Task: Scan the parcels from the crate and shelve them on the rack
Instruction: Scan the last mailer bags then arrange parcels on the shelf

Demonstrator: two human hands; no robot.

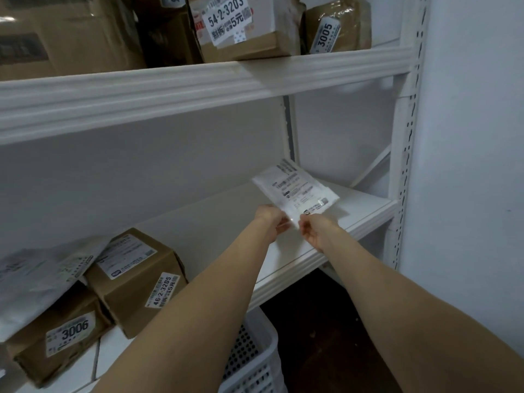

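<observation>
Bare forearms reach forward; left hand and right hand pinch a flat white plastic mailer over the white metal rack.

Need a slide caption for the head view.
Left hand and right hand pinch a white parcel at the rack shelf, right of labelled cardboard boxes.

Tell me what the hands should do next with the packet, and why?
Probably lay the white packet down on the shelf and let go: the left hand and right hand pinch its near edge, holding it tilted over bare shelf.
</observation>
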